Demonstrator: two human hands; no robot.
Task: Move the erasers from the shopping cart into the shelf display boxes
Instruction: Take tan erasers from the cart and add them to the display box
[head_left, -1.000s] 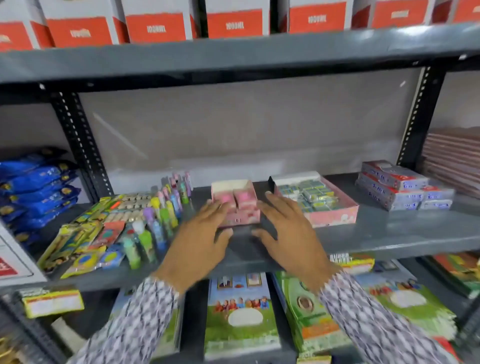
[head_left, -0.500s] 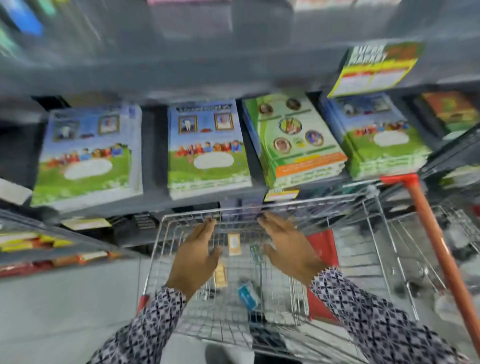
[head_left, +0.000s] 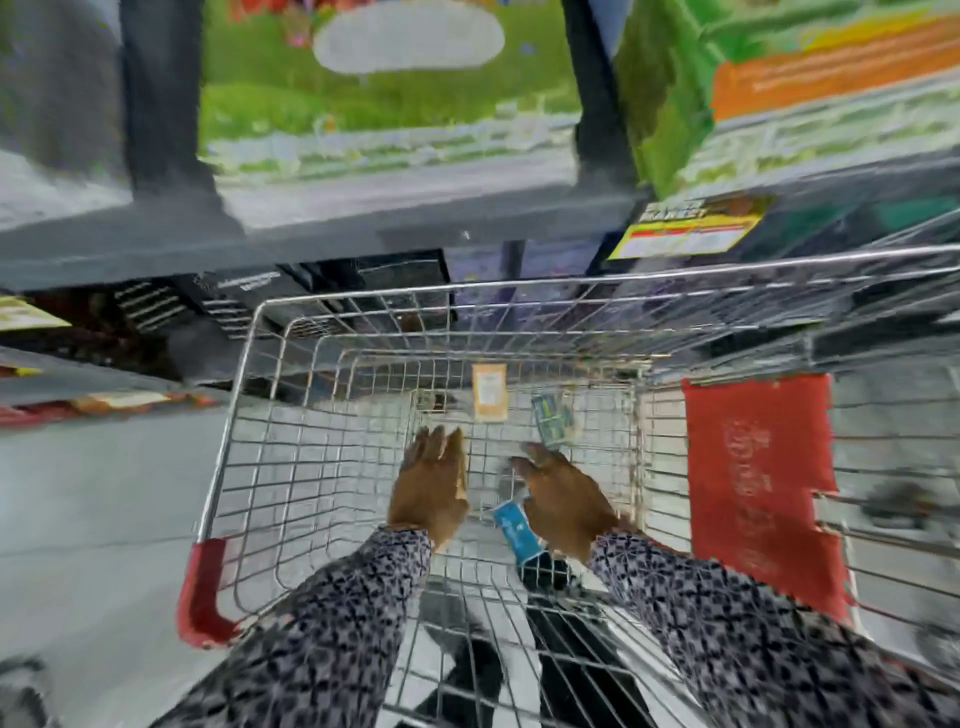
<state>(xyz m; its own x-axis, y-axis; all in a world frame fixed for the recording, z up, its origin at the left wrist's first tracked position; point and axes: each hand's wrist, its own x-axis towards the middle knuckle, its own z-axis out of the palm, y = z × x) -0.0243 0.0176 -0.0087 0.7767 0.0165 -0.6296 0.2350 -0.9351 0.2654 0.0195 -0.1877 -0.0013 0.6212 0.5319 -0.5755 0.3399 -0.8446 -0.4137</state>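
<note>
I look down into a wire shopping cart (head_left: 244, 395). On its bottom lie an orange eraser pack (head_left: 489, 391), a green one (head_left: 551, 421) and a blue one (head_left: 516, 531). My left hand (head_left: 430, 486) hangs inside the cart, fingers apart, holding nothing. My right hand (head_left: 563, 499) is beside it, open too, just right of the blue pack and below the green one. The shelf display boxes are out of view.
A grey shelf edge (head_left: 311, 234) with green books (head_left: 384, 93) runs above the cart. A yellow price tag (head_left: 685, 231) hangs on it. The cart has a red corner guard (head_left: 200, 592) and a red flap (head_left: 761, 483) on its right side.
My view dropped from the upper shelf and its pink display boxes down to the cart. Both hands left the boxes and went down inside the cart basket.
</note>
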